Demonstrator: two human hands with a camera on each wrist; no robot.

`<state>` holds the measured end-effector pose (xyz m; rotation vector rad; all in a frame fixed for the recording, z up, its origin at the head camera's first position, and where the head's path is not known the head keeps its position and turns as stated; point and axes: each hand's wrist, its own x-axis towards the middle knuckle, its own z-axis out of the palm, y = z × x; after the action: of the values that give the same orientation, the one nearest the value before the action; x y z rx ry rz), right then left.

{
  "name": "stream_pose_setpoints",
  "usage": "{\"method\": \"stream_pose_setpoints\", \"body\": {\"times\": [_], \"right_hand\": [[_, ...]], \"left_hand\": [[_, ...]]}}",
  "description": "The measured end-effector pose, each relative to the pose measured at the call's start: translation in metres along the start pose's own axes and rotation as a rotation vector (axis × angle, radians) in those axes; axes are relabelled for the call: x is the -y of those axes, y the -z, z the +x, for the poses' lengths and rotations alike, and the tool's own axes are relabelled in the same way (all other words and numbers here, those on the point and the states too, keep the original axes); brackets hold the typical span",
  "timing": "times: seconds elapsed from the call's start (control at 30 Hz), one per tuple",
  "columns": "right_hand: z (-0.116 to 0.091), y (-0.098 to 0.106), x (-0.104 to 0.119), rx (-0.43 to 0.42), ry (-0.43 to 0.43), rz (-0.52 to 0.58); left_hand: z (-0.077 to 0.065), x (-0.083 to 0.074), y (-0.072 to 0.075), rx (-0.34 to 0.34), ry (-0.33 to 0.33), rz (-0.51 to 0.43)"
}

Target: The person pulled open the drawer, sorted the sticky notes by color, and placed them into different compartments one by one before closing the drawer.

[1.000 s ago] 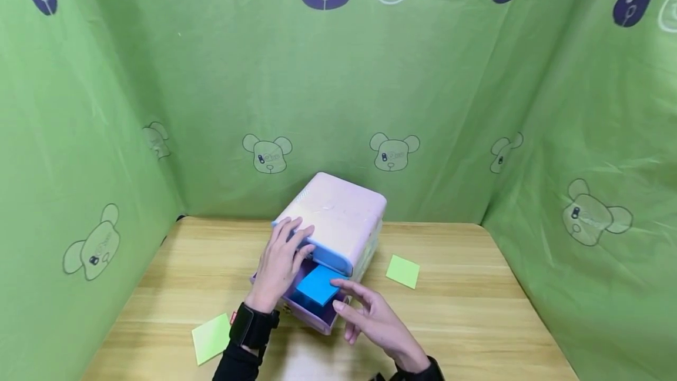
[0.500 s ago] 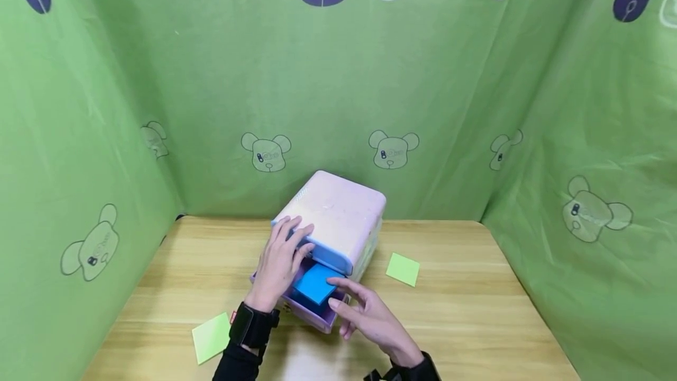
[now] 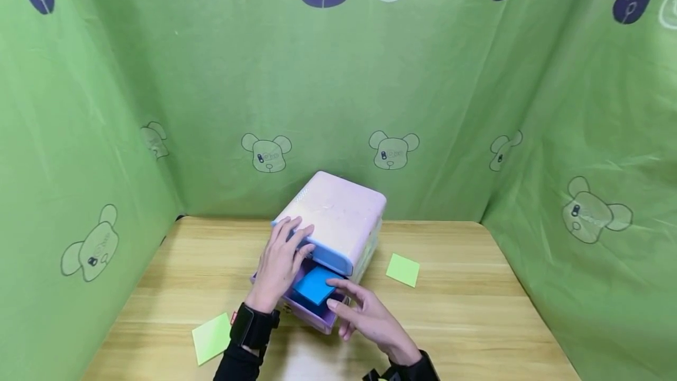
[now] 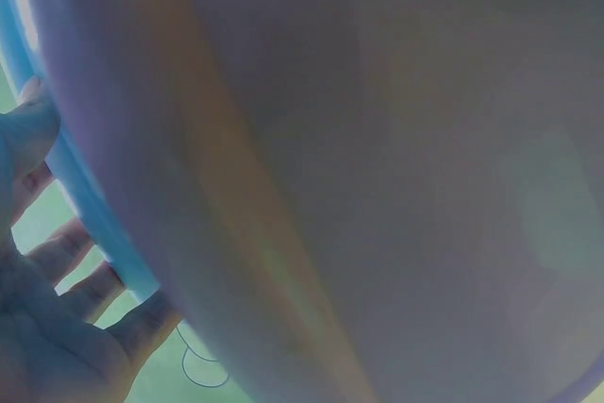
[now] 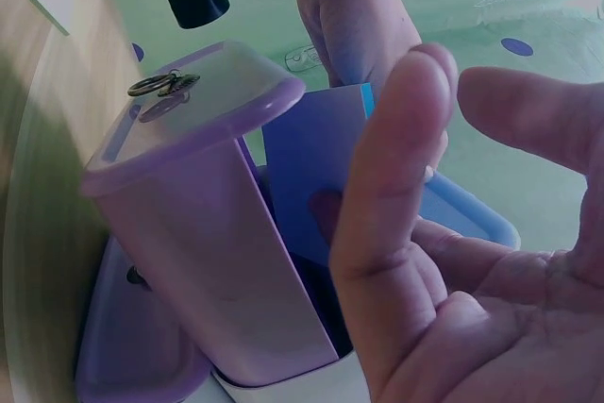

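We're probably seating the pad (image 3: pixel 314 286) in the drawer (image 3: pixel 311 318), by its box-side edge, left hand (image 3: pixel 277 264) spread against the box (image 3: pixel 335 210). Our right hand (image 3: pixel 369 314), fingers parted, touches the pad; next likely needs gentle pushing.

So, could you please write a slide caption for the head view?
Left grip on the box, right grip touching the blue pad at the open drawer.

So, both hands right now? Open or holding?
Left hand: open, resting on the pink box.
Right hand: at the blue pad; whether it's gripping can't be told.
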<state>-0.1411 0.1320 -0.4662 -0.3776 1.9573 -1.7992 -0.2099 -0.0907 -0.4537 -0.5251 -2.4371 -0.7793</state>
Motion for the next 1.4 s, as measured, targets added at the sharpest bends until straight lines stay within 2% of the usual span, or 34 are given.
{"method": "stream_pose_setpoints", "body": {"times": [0.33,0.53,0.73,0.97,1.17,1.4], "right_hand": [[0.002,-0.001,-0.003,0.028,-0.033,0.009],[0.003,-0.003,-0.004,0.035,-0.040,-0.001],[0.008,-0.005,-0.002,0.035,-0.033,-0.017],[0.012,-0.006,-0.003,0.049,-0.045,-0.007],[0.014,-0.007,-0.003,0.048,-0.040,-0.008],[0.017,-0.009,-0.003,0.030,-0.054,-0.037]], "left_hand": [[-0.002,0.001,0.000,0.004,0.013,-0.009],[-0.004,0.002,-0.003,0.029,0.025,-0.012],[-0.002,0.004,-0.002,0.000,0.008,-0.012],[0.000,0.004,-0.002,0.001,0.009,-0.010],[-0.001,0.004,-0.001,-0.036,-0.021,-0.001],[0.000,0.002,-0.001,-0.013,-0.003,-0.008]]}}
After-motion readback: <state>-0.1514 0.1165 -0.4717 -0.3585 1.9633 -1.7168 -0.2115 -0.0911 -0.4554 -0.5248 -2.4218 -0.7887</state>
